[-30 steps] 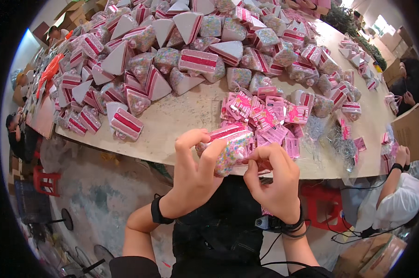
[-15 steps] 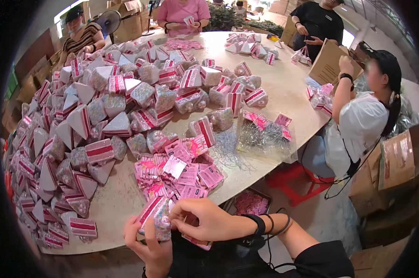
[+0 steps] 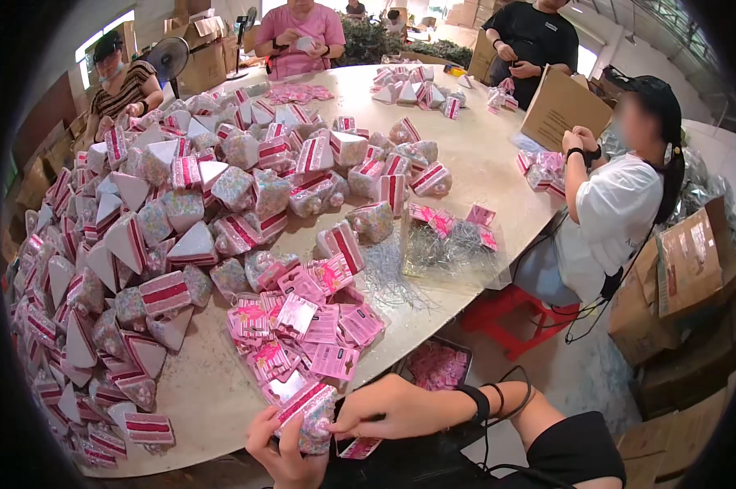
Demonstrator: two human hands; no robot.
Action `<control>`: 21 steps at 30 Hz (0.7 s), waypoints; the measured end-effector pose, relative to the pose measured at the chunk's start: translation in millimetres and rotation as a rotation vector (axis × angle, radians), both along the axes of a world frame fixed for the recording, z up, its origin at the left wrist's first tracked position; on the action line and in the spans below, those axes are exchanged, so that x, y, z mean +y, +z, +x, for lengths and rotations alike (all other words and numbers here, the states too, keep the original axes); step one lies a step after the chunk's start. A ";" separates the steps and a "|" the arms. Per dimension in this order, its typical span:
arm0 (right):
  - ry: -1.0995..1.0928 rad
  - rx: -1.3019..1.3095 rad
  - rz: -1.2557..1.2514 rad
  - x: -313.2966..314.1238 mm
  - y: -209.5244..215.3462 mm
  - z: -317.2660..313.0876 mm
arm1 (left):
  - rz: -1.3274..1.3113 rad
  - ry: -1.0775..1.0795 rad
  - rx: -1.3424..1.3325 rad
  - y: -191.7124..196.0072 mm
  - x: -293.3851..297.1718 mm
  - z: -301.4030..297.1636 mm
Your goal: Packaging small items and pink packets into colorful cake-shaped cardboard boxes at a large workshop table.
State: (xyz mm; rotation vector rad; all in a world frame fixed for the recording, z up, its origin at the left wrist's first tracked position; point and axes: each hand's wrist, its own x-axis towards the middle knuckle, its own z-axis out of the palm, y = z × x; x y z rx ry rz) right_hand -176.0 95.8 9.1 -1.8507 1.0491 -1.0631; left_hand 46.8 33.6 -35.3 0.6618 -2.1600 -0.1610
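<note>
At the table's near edge, my left hand (image 3: 289, 458) is wrapped round a glittery cake-slice ornament (image 3: 312, 417) with pink and white layers and a speckled side. My right hand (image 3: 400, 407) is closed in a pinch against the ornament's right side; whatever lies between its fingertips is too small to make out. Just below those fingers shows a pink card (image 3: 360, 447), partly hidden. Beyond my hands lies a heap of pink printed cards (image 3: 323, 326) on the table.
A large pile of cake-slice ornaments (image 3: 152, 220) covers the table's (image 3: 213, 379) left side. Silver wire ties (image 3: 449, 248) lie in a plastic bag at the right edge. Co-workers stand or sit around the table. A red stool (image 3: 514, 322) and cardboard boxes (image 3: 685, 261) are to the right.
The view has shifted, and the ornament in my left hand is turned slightly. My right fingers have closed in at its side. The co-worker on the right has lowered their hands.
</note>
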 end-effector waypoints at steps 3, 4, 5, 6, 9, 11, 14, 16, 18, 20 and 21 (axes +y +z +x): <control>-0.190 0.198 -0.440 12.7 -6.8 15.3 | 0.072 0.031 0.060 8.8 6.2 -10.7; -0.232 0.282 -0.516 14.2 -2.8 17.9 | 0.102 0.037 0.083 11.8 9.5 -13.3; -0.273 0.367 -0.593 15.3 -0.7 19.1 | 0.133 0.043 0.106 14.7 13.1 -15.8; -0.298 0.424 -0.598 16.9 -2.6 21.3 | 0.158 0.053 0.124 17.2 16.0 -16.7; -0.345 0.561 -0.559 25.4 -12.1 28.8 | 0.217 0.053 0.148 18.8 24.2 -19.7; -0.340 0.606 -0.463 28.6 -14.7 31.2 | 0.288 0.062 0.126 20.5 26.0 -18.2; -0.423 0.565 -0.591 19.2 -18.8 37.0 | 0.350 0.067 0.096 20.9 26.7 -14.5; -0.303 0.522 -0.535 14.7 -7.8 23.8 | 0.322 0.018 0.078 22.3 23.2 -14.1; -0.164 0.488 -0.464 8.9 3.8 6.6 | 0.418 -0.116 0.115 25.0 21.4 -14.8; -0.006 0.473 -0.374 2.7 12.3 -9.7 | 0.426 -0.251 0.138 27.0 19.0 -16.9; 0.074 0.467 -0.333 2.3 14.9 -16.4 | 0.498 -0.306 0.171 22.0 19.4 -17.8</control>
